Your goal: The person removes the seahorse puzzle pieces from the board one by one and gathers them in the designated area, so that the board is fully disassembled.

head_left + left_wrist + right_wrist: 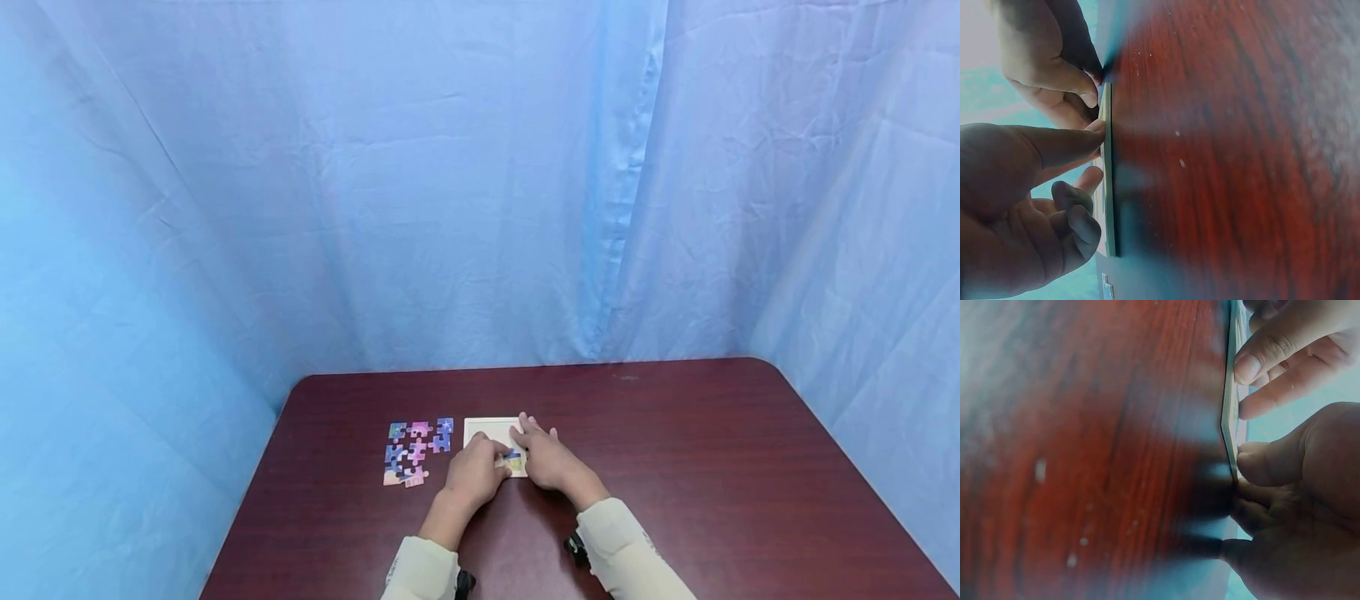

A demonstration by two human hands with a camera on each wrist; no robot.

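A small light-coloured puzzle tray [492, 422] lies flat on the table with a blue and yellow puzzle piece [514, 461] in its lower right part. My left hand [474, 472] reaches over the tray, thumb and a finger set apart on its inside; the other fingers curl in the left wrist view. That hand covers the tray's lower left. At the right edge, my right hand [551, 457] rests with its thumb on the rim and its fingers extended along the side, as the right wrist view shows.
Left of the tray lie several loose puzzle pieces [417, 451] in pink, blue and purple, grouped close together. The dark red table [675, 467] extends wide to the right. Blue curtains [465, 183] hang behind and on both sides.
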